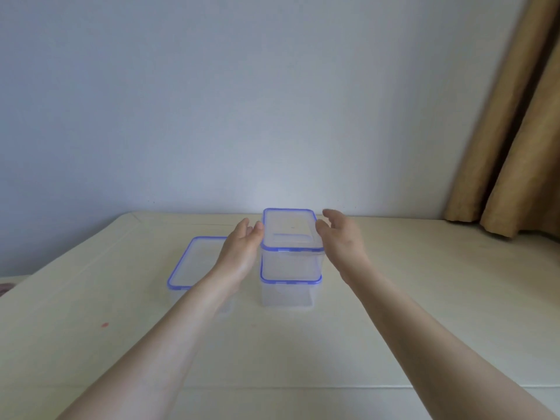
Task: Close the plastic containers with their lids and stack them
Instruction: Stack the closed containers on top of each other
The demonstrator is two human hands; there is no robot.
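Your open left hand (pixel 242 250) and open right hand (pixel 341 241) flank, at 9 and 3 o'clock, the upper lidded container (pixel 291 247) stacked on the lower container (pixel 289 294), with a third lidded container (pixel 194 265) at 9 o'clock on the table (pixel 424 298).

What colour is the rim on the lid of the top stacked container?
Blue, on a clear lid, best seen in the head view.

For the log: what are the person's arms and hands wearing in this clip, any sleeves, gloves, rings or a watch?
Nothing is worn that can be seen. Both forearms are bare as far as the bottom edge of the view, with no sleeve in sight. The left hand and the right hand have no gloves, and no ring, watch, bracelet or marking shows on the sides facing the camera.
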